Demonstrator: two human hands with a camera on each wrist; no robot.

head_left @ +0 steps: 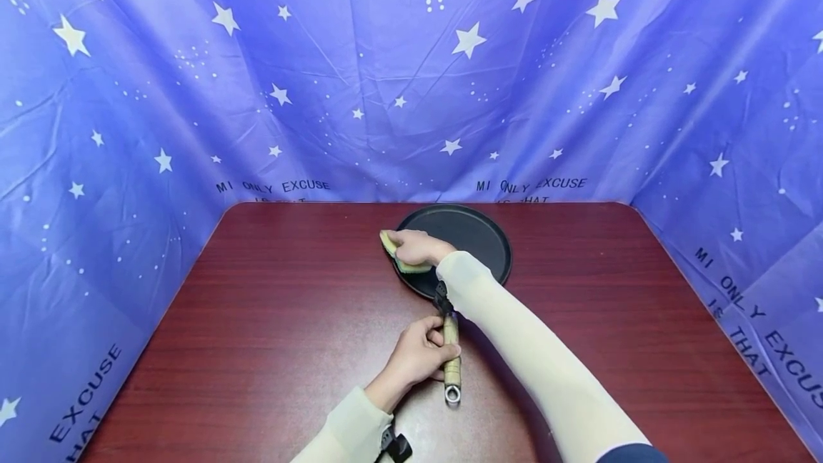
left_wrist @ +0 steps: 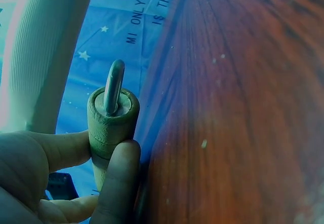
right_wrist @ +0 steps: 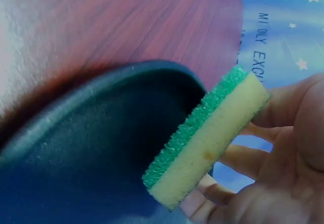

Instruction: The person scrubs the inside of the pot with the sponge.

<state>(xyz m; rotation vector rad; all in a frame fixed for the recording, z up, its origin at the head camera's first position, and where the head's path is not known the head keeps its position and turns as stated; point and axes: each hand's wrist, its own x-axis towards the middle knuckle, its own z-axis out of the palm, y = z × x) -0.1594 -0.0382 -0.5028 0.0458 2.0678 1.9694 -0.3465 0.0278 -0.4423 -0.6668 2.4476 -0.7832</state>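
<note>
A round black frying pan (head_left: 479, 234) lies toward the back of the table, its wooden handle (head_left: 452, 359) pointing at the near edge. My left hand (head_left: 418, 356) grips that handle between thumb and fingers. In the left wrist view a metal hanging ring (left_wrist: 114, 87) sticks out of the handle's end (left_wrist: 111, 127). At the pan's left rim my right hand (head_left: 414, 247) holds a yellow sponge (head_left: 411, 267). The right wrist view shows the sponge (right_wrist: 207, 143) tilted, its green scouring side toward the pan's wall (right_wrist: 126, 79). Thumb and fingers (right_wrist: 248, 158) pinch its yellow side.
The dark red wooden table (head_left: 289, 306) has rounded back corners. Blue star-printed cloth (head_left: 360, 56) hangs close behind it and along both sides. My right forearm (head_left: 534, 349) crosses over the table to the right of the handle.
</note>
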